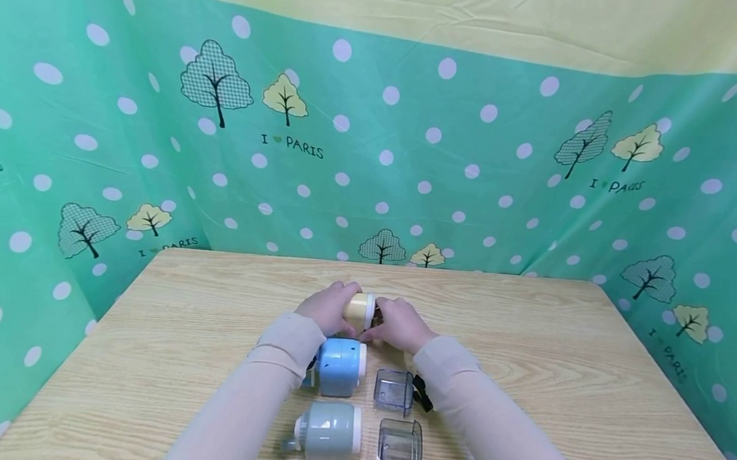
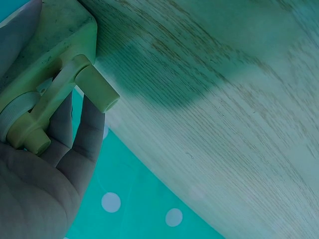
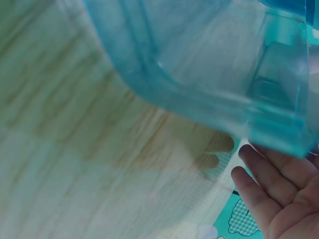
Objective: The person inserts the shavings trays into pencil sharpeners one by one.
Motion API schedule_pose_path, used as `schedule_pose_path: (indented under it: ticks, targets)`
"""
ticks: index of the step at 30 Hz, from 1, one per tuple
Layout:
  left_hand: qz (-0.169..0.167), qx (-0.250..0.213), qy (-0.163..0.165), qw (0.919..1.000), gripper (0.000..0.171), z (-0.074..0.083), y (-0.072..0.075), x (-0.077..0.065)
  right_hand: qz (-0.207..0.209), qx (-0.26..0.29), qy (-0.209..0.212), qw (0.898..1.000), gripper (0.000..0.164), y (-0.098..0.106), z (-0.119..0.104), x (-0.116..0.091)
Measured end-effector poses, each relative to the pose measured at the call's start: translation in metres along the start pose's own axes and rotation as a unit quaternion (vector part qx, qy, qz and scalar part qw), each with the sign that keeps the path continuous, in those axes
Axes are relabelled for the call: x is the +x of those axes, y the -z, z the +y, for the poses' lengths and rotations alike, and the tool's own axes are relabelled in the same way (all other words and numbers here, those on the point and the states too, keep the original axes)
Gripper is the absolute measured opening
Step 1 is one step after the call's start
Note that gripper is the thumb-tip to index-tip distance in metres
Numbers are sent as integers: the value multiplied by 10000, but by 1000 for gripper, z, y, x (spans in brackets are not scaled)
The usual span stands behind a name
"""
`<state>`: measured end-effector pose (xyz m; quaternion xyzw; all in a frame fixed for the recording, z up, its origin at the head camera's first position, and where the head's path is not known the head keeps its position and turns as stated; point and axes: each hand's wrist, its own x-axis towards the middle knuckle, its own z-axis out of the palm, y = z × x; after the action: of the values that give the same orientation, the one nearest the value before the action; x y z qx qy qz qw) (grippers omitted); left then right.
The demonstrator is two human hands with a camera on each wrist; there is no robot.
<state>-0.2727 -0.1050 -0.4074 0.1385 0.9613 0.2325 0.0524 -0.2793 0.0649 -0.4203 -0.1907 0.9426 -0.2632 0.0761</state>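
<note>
Left hand grips the yellow sharpener, crank beside the palm; right hand is at its white front, whether pinching anything cannot be told; nearer, on the table, sit a blue sharpener, a green sharpener and two clear trays.

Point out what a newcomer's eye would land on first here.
Probably the green polka-dot cloth hanging behind the table. Next, the bright blue sharpener, sitting between a grey-green sharpener and the pale yellow sharpener that the left hand grips.
</note>
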Motion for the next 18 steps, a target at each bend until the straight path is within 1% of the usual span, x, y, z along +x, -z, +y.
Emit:
schedule_pose_path:
  ticks: [6,18]
  targets:
    - [-7,1,4,10000,71,0,0,0,-5,1,22,10000,49,-1,1,1]
    - [-18,28,46,10000,71,1,-1,1,-52,1,105,9999,49,2,-2,0]
